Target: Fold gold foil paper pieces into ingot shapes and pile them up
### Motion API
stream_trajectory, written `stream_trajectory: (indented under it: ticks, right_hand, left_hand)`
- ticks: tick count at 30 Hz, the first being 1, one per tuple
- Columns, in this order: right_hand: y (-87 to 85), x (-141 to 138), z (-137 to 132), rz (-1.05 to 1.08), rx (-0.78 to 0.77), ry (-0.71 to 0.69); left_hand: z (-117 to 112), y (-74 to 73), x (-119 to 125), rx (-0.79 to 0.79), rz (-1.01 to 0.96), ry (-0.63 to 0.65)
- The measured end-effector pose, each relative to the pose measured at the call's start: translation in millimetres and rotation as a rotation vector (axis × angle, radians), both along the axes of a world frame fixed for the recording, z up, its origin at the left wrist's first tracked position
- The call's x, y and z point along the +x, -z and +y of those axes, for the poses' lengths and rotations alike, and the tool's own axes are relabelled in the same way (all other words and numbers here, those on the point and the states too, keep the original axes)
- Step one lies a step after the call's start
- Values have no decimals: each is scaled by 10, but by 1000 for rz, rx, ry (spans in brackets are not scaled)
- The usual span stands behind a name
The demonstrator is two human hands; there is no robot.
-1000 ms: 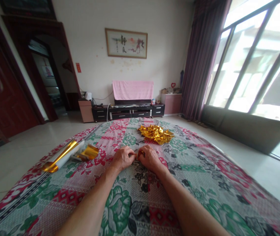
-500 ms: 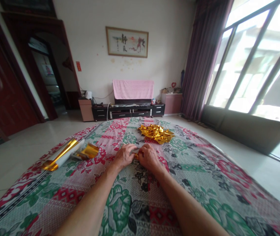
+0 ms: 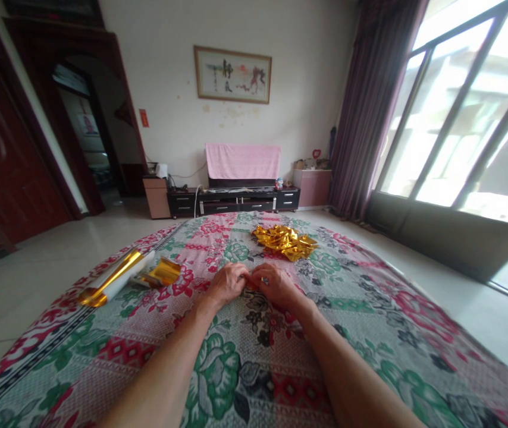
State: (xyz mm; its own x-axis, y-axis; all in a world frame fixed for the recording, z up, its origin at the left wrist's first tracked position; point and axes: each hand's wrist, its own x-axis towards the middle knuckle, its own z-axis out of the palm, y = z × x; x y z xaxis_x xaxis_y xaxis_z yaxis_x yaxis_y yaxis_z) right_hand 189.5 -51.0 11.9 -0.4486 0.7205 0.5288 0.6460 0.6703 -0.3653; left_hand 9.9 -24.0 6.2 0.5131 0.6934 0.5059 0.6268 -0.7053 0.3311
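Observation:
My left hand (image 3: 227,283) and my right hand (image 3: 277,285) meet above the middle of the cloth, fingers closed and tips touching. Pinched between them is a small piece of gold foil paper (image 3: 251,284), mostly hidden by the fingers. Just beyond my right hand lies a heap of folded gold foil paper pieces (image 3: 285,241). To the left rests a curled stack of gold foil sheets (image 3: 120,276) with a white underside. Beside it is a smaller curled stack of gold foil sheets (image 3: 165,272).
A flowered cloth (image 3: 212,374) in red, green and grey covers the round-edged table. Past its far edge stands a low black cabinet (image 3: 222,207) with a pink cloth (image 3: 242,160) over the object on it. Large windows (image 3: 463,125) are on the right.
My right hand has turned and shifted slightly right, its fingers now rolled over the foil piece. My left fingertips have curled in closer. The heap and the stacks have stayed put.

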Motion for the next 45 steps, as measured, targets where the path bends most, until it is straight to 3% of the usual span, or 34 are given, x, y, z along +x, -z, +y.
stream_trajectory:
  ticks: [9, 15, 19, 30, 45]
  right_hand:
    - [-3, -25, -34, -5, -32, 18]
    - [-49, 40, -51, 71, -102, -84]
    - [-94, 81, -69, 85, -140, -79]
    - [-57, 81, -110, 40, -29, -66]
    - [-52, -4, -164, 58, -15, -73]
  left_hand:
    - [-1, 1, 7, 3, -32, -8]
    - [-25, -26, 15, -29, -53, 10]
    - [-14, -18, 16, -51, -67, -2]
    - [7, 18, 9, -80, -92, -7]
    - [31, 44, 9, -70, -117, 7]
